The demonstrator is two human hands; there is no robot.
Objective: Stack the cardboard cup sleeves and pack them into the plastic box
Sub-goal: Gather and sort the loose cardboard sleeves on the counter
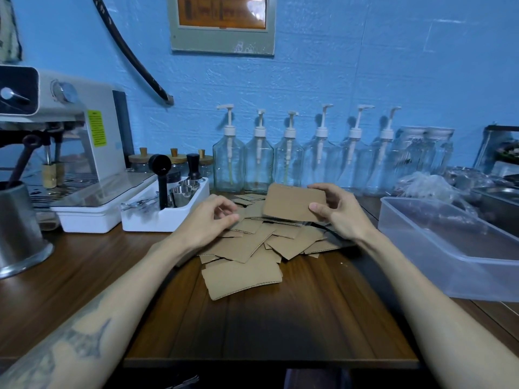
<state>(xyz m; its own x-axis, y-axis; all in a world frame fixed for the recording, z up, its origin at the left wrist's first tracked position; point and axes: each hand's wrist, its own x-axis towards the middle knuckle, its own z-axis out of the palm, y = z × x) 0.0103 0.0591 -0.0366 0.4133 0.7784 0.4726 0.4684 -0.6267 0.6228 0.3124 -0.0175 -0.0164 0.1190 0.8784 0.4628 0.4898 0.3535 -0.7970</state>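
- So far, by the look of it, the task has barely begun: most of the cardboard sleeves lie flat in a loose, overlapping heap on the wooden table, pointing every which way, with no tidy stack among them.
- The right hand holds a few sleeves lifted above the far side of the heap, thumb on the near face and fingers curled behind; how many are in that bundle I cannot tell.
- The left hand hovers just over the heap with its fingers loosely curled, holding nothing that I can make out.
- Left to do, as I judge it: gather nearly the whole heap, square it into stacks, and carry those to the box.
- The clear plastic box sits at the right edge of the table, well apart from the heap, lid off and apparently with no sleeves in it.
- A white tray to the left of the heap holds small metal cups, a black-handled tool standing upright, and some metal utensils.
- Behind the heap a row of glass pump bottles stands against the blue wall; they look empty.
- A steel pitcher stands at the far left, its inside hidden from this angle.
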